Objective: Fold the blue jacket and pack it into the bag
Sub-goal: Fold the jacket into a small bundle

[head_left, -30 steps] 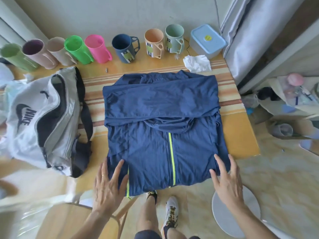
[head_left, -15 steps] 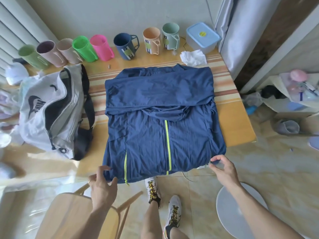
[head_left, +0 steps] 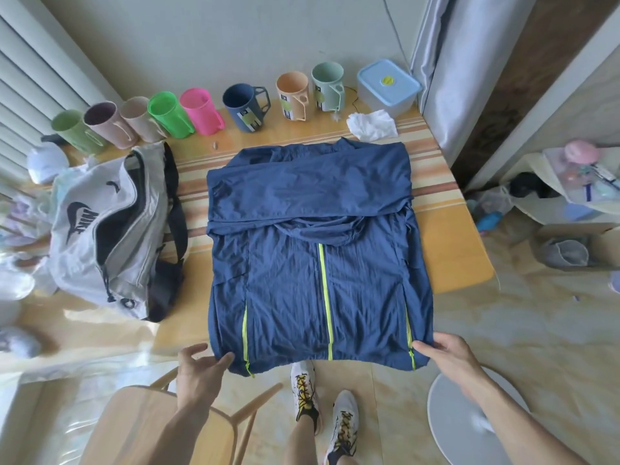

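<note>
The blue jacket [head_left: 315,250] lies flat on the wooden table [head_left: 459,250], its sleeves and hood folded across the upper half and a yellow-green zipper running down the middle. Its hem hangs over the near table edge. My left hand [head_left: 199,365] pinches the hem's left corner. My right hand [head_left: 446,355] pinches the right corner. The grey bag [head_left: 100,229] with black straps lies unzipped to the left of the jacket.
A row of several coloured mugs [head_left: 198,110] stands along the far table edge, with a blue-lidded box [head_left: 387,83] and a crumpled white tissue [head_left: 370,125] at the far right. A wooden chair [head_left: 151,427] and a round white stool [head_left: 469,417] stand by my feet.
Both hands slid from lying flat on the jacket's lower part down to its hem and closed on the two bottom corners. The jacket's hem has spread out wider.
</note>
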`<state>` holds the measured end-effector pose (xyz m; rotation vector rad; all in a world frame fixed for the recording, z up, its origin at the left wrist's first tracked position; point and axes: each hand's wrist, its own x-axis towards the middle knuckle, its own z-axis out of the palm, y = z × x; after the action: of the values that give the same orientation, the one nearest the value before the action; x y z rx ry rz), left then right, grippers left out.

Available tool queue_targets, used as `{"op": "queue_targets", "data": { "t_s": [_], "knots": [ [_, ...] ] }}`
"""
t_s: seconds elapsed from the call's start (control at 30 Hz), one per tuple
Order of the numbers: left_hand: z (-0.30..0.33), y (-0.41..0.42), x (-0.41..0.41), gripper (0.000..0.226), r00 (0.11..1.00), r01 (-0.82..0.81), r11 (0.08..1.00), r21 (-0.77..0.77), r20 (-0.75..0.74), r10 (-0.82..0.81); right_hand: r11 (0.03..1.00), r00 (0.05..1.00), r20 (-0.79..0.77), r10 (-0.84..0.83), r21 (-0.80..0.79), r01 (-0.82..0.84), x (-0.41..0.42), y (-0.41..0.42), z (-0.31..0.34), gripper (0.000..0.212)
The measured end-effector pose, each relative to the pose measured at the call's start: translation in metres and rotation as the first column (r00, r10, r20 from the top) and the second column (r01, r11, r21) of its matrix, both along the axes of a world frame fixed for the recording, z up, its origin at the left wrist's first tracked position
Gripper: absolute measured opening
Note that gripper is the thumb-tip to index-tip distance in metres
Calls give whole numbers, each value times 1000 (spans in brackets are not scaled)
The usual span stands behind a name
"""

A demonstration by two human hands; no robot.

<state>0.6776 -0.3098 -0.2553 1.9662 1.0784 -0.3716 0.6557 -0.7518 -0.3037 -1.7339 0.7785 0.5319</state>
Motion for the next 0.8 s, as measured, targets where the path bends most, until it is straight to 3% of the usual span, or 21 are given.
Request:
{"op": "queue_targets", "data": {
  "t_s": [0.1,0.2,0.33,0.47,0.6,0.67,0.8],
  "knots": [
    [13,5,-3,10,995,89,994,-59,-29,-91,999,999,-9,-30,38,31,-6,0,22,15],
    [41,15,-1,13,992,122,982,-146,39,-117,989,992,32,-118,91,115,-4,-3,60,16],
    [84,24,24,11,991,65,936,-346,134,-20,972,971,126,-202,143,184,18,-5,111,16],
    [117,28,78,20,966,21,931,-364,248,76,946,942,166,-291,194,258,73,-9,147,20],
    [144,24,148,36,947,-31,888,-459,271,173,908,912,175,-371,275,317,151,-2,186,50],
    [154,20,184,40,937,-28,857,-515,286,203,901,911,200,-361,327,286,190,0,201,54],
    [152,27,260,25,944,-6,779,-627,254,212,898,897,248,-367,346,272,267,0,205,50]
  ]
}}
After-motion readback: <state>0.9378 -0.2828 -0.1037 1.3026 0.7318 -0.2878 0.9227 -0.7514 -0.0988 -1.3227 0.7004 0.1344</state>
